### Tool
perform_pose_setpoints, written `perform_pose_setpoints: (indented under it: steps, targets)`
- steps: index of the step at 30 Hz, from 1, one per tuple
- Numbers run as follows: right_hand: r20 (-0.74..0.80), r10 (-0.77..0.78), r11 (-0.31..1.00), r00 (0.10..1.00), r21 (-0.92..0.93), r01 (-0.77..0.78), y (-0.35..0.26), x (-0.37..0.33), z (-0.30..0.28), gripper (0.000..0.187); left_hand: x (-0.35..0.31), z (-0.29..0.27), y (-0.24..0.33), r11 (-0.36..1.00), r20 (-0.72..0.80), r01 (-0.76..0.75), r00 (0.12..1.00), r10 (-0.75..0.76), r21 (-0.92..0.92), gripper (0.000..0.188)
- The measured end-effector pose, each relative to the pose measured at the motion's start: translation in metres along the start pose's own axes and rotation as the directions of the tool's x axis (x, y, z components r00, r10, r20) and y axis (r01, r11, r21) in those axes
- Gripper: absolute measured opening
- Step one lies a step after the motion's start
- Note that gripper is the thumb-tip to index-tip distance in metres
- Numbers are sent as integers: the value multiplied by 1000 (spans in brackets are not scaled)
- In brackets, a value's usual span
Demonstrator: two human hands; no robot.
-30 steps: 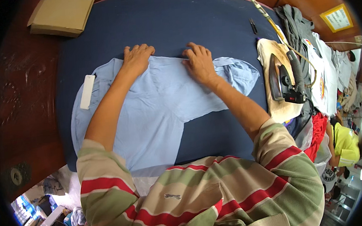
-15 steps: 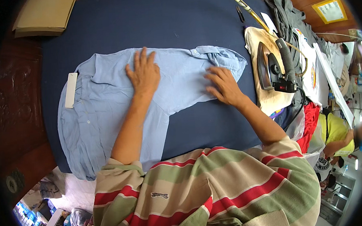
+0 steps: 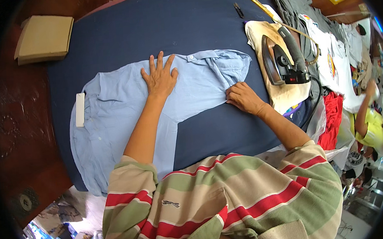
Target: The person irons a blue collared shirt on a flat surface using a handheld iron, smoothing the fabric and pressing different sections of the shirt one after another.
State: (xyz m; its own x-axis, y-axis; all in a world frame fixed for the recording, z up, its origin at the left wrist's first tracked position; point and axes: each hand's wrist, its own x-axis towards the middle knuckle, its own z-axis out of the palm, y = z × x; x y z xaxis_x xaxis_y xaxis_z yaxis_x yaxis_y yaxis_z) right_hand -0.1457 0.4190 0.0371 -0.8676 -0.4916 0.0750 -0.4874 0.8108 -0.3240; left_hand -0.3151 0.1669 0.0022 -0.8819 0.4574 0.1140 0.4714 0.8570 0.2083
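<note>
The right hand, between two and three o'clock from the middle of the view, is down at the near edge of the sleeve; a second ago both hands were up along the far edge of the light-blue shirt. Its fingers are bunched narrow against the cloth there (whether they actually pinch it, I cannot tell). The left hand, at eleven o'clock, lies spread wide and flat on the shirt, fingertips at its far edge, much as half a second ago.

To my eye, this makes the left hand the anchor and leaves the right free to straighten the sleeve, whose outer end is still creased.

The shirt lies on the navy cover, its body toward nine o'clock and the sleeve running toward one. A white strip rests on the body's outer side at nine o'clock. At two o'clock, beyond the sleeve and untouched, the iron sits on a cream cloth.
</note>
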Motion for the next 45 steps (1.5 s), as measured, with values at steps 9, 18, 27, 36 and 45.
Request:
perform_pose_setpoints:
  steps: [9, 18, 27, 36, 45]
  targets:
    - [-71, -38, 999, 997, 14, 39, 27, 1, -10, 21, -99, -28, 73, 892, -29, -344, 936, 351, -292, 39]
    - [94, -49, 998, 994, 38, 45, 42, 26, -17, 22, -107, -8, 71, 970, -122, -134, 986, 111, -202, 28]
    - [-24, -178, 984, 984, 7, 179, 48, 16, -14, 19, -112, -12, 61, 947, -98, -118, 991, 92, -300, 17]
    - [-286, -38, 998, 957, -51, 24, 23, -2, 6, 11, -25, 4, 95, 948, 8, -266, 962, 271, -174, 31]
    - [-255, -72, 997, 964, -53, 60, 24, -11, 6, 10, 0, 26, 106, 977, 9, -211, 977, 211, -41, 41]
